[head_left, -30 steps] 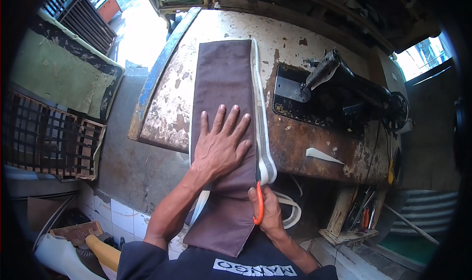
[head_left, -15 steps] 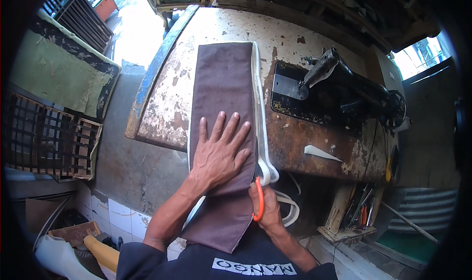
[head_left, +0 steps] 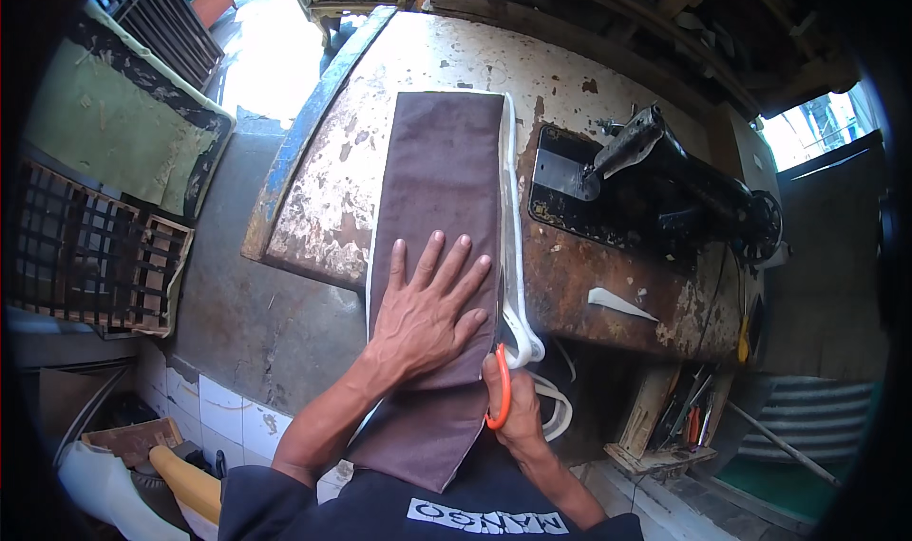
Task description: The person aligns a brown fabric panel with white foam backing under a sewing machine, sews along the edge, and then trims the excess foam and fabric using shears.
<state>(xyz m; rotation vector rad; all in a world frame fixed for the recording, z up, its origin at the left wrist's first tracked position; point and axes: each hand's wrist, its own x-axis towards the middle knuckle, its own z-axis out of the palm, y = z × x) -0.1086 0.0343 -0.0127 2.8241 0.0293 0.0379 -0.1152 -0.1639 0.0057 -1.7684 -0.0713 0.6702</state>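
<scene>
A long strip of brown cloth [head_left: 442, 161] with pale edging lies over the table's front edge and hangs down toward my lap. My left hand [head_left: 425, 318] rests flat on it, fingers spread, pressing the cloth down. At the strip's right edge, my right hand [head_left: 518, 408] is closed round the orange handle of scissors [head_left: 499, 389]. The blades are mostly hidden by the cloth, so how far apart they are cannot be told. White piping [head_left: 513, 218] runs along the right edge of the strip and loops down beside my right hand.
A black sewing machine [head_left: 655, 189] stands on the worn table [head_left: 332, 189] to the right. In front of it lies a white wedge-shaped scrap [head_left: 619, 303]. Below the table's right side, a wooden tool holder [head_left: 655, 436] carries several tools. A webbed frame [head_left: 95, 256] stands at the left.
The cloth and my left hand have slid slightly toward me over the table. My right hand stays at the cloth's edge with the scissors. The whole view has shifted a little.
</scene>
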